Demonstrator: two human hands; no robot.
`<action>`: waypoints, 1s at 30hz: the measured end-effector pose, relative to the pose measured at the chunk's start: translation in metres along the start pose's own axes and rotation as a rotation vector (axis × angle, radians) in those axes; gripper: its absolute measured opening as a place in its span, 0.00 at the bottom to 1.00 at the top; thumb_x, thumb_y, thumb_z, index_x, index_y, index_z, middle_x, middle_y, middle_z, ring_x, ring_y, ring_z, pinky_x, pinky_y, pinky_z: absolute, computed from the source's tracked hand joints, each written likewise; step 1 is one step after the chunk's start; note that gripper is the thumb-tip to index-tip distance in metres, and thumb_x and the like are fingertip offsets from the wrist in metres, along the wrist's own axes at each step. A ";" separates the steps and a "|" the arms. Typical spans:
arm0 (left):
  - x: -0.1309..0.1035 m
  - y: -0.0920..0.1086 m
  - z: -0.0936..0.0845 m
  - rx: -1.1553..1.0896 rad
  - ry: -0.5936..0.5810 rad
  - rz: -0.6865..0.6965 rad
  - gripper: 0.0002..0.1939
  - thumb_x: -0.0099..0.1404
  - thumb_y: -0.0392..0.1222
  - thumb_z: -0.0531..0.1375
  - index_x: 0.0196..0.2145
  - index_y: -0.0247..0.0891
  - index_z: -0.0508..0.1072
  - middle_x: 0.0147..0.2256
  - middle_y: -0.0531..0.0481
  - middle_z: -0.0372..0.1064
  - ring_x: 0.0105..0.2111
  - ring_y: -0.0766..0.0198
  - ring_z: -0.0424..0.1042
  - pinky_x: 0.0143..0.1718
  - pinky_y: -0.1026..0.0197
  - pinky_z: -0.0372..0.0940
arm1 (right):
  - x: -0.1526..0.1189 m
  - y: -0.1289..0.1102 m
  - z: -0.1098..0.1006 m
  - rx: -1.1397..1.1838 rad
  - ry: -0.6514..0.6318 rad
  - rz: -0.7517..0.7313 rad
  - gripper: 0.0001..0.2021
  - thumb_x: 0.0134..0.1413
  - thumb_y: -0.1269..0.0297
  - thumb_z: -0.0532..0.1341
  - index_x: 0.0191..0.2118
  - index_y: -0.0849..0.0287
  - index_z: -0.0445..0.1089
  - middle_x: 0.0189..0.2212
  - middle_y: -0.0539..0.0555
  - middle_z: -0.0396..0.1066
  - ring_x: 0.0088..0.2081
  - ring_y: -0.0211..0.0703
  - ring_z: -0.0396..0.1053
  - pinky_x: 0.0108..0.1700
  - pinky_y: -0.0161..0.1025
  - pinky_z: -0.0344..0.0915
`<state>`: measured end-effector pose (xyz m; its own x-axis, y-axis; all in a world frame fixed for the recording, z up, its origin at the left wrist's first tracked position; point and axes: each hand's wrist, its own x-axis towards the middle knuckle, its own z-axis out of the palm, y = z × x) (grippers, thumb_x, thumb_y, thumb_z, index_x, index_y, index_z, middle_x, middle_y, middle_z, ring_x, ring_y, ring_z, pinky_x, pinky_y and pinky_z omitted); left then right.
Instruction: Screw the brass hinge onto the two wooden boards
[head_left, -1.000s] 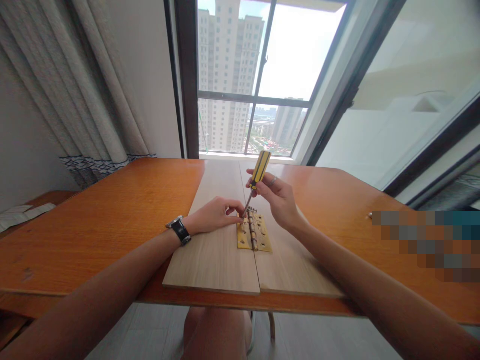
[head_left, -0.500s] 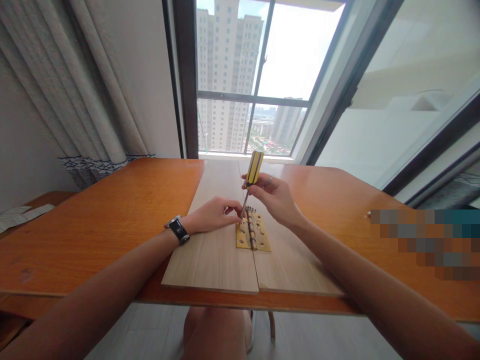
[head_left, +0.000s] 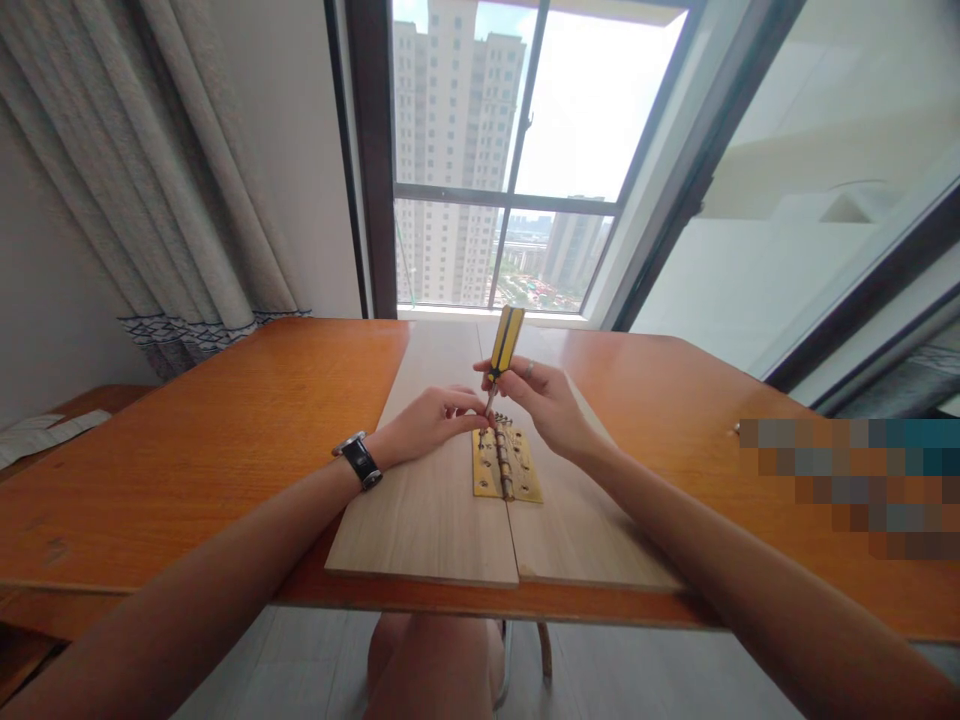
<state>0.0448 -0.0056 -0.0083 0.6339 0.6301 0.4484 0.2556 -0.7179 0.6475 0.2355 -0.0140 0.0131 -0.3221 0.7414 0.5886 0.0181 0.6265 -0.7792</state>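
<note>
The brass-coloured hinge [head_left: 508, 485] is lying opened flat across the seam between 2 pale boards, with the left board [head_left: 424, 530] supporting its left leaf and the right board [head_left: 577, 535] its right leaf. Beyond the hinge on either side, the orange-brown surface [head_left: 225, 430] is spreading out. The right hand [head_left: 551, 400], to the hinge's far right, is grasping a yellow-and-black screwdriver [head_left: 508, 340] low on its handle, the shaft pointing down at the hinge's far left corner. Just left of the hinge, the left hand [head_left: 420, 425] is holding its thumb and index fingertips together at the screwdriver's tip; the view is not showing whether they are pinching anything small. Several screws [head_left: 504, 418] are resting at the hinge's far end. The slanted shaft is posing the likeliest trouble: under a sideways push, its tip could be skidding into the left fingertips. The screws are sitting so near both hands that a careless knuckle could be scattering them, and a bump could be shifting the hinge off the seam.
</note>
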 end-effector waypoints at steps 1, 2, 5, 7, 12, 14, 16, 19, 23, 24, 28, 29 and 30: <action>0.000 0.000 0.000 -0.006 0.003 0.006 0.12 0.69 0.44 0.58 0.36 0.37 0.79 0.36 0.48 0.72 0.37 0.63 0.67 0.39 0.61 0.60 | -0.001 -0.001 0.000 0.009 -0.029 -0.003 0.14 0.59 0.52 0.60 0.38 0.58 0.77 0.33 0.53 0.75 0.37 0.42 0.70 0.45 0.43 0.67; -0.001 0.000 0.000 -0.014 0.005 0.013 0.12 0.69 0.44 0.58 0.36 0.37 0.79 0.36 0.48 0.72 0.38 0.63 0.67 0.40 0.61 0.60 | -0.002 -0.002 0.000 0.017 -0.050 -0.008 0.15 0.61 0.52 0.59 0.38 0.57 0.77 0.34 0.53 0.75 0.39 0.43 0.71 0.47 0.44 0.67; -0.001 -0.001 0.000 -0.032 0.000 0.037 0.12 0.69 0.44 0.57 0.37 0.36 0.79 0.36 0.49 0.71 0.39 0.62 0.68 0.43 0.60 0.60 | -0.002 -0.004 0.000 0.002 -0.055 -0.007 0.14 0.61 0.54 0.59 0.37 0.57 0.77 0.35 0.54 0.76 0.40 0.43 0.71 0.46 0.44 0.67; -0.001 -0.002 0.001 -0.030 -0.002 0.035 0.12 0.69 0.44 0.57 0.37 0.36 0.79 0.36 0.49 0.71 0.37 0.63 0.67 0.41 0.61 0.60 | -0.001 -0.004 0.000 -0.019 -0.026 0.010 0.13 0.59 0.54 0.61 0.37 0.58 0.76 0.35 0.54 0.76 0.39 0.43 0.71 0.43 0.43 0.68; -0.001 0.000 0.002 0.014 0.004 -0.007 0.09 0.66 0.44 0.61 0.37 0.36 0.78 0.36 0.49 0.72 0.33 0.65 0.64 0.35 0.62 0.58 | 0.001 -0.006 0.003 -0.007 0.045 0.069 0.13 0.49 0.55 0.68 0.34 0.59 0.72 0.32 0.52 0.73 0.34 0.41 0.70 0.39 0.42 0.68; -0.001 0.001 0.002 0.018 0.003 -0.007 0.09 0.66 0.44 0.61 0.36 0.36 0.78 0.36 0.50 0.72 0.33 0.65 0.64 0.35 0.62 0.58 | 0.001 -0.006 0.004 0.013 0.035 0.063 0.13 0.49 0.56 0.68 0.35 0.58 0.71 0.32 0.51 0.72 0.34 0.40 0.69 0.39 0.41 0.68; -0.001 0.002 0.001 0.014 -0.001 0.002 0.10 0.67 0.43 0.60 0.36 0.36 0.78 0.35 0.50 0.72 0.33 0.65 0.65 0.36 0.62 0.58 | 0.000 -0.007 0.004 0.040 0.010 0.039 0.12 0.52 0.55 0.66 0.39 0.58 0.72 0.33 0.52 0.72 0.35 0.41 0.70 0.41 0.42 0.68; -0.001 0.001 0.000 -0.003 -0.018 0.021 0.10 0.68 0.43 0.58 0.36 0.36 0.78 0.35 0.49 0.72 0.34 0.64 0.66 0.37 0.62 0.59 | -0.002 -0.005 0.002 0.045 -0.039 0.014 0.13 0.58 0.56 0.62 0.45 0.57 0.73 0.36 0.53 0.74 0.39 0.42 0.71 0.45 0.43 0.68; -0.001 -0.001 0.000 -0.008 -0.043 0.000 0.11 0.68 0.43 0.58 0.37 0.36 0.79 0.36 0.49 0.74 0.34 0.64 0.67 0.37 0.62 0.59 | -0.002 -0.005 0.000 0.041 -0.039 0.040 0.11 0.57 0.56 0.63 0.39 0.58 0.75 0.37 0.54 0.76 0.40 0.43 0.72 0.45 0.44 0.68; -0.001 0.000 0.000 -0.007 -0.049 -0.007 0.11 0.69 0.43 0.58 0.38 0.36 0.79 0.36 0.49 0.74 0.34 0.64 0.67 0.37 0.62 0.59 | -0.001 -0.005 0.001 0.043 -0.031 0.051 0.10 0.56 0.56 0.64 0.37 0.58 0.75 0.36 0.54 0.75 0.39 0.43 0.72 0.44 0.43 0.68; -0.001 0.002 0.000 0.013 -0.051 -0.026 0.12 0.69 0.44 0.58 0.38 0.36 0.79 0.35 0.50 0.74 0.32 0.65 0.66 0.36 0.62 0.58 | 0.001 -0.008 0.005 0.048 0.013 0.077 0.10 0.50 0.58 0.68 0.35 0.58 0.72 0.34 0.52 0.74 0.35 0.41 0.71 0.41 0.42 0.68; -0.002 0.003 0.000 0.019 -0.049 -0.031 0.11 0.68 0.44 0.58 0.37 0.36 0.79 0.34 0.51 0.74 0.32 0.65 0.65 0.36 0.62 0.58 | 0.001 -0.008 0.005 0.052 0.022 0.078 0.10 0.49 0.59 0.68 0.35 0.58 0.72 0.33 0.52 0.73 0.35 0.41 0.70 0.41 0.42 0.68; -0.002 0.003 0.000 0.024 -0.046 -0.037 0.11 0.68 0.44 0.58 0.37 0.36 0.79 0.34 0.51 0.74 0.31 0.66 0.65 0.36 0.62 0.58 | 0.001 -0.008 0.005 0.056 0.027 0.076 0.10 0.49 0.59 0.68 0.35 0.58 0.71 0.33 0.51 0.72 0.35 0.40 0.70 0.41 0.42 0.68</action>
<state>0.0447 -0.0091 -0.0069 0.6567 0.6422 0.3954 0.2963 -0.7018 0.6478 0.2301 -0.0195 0.0182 -0.2962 0.7928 0.5327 -0.0114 0.5548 -0.8319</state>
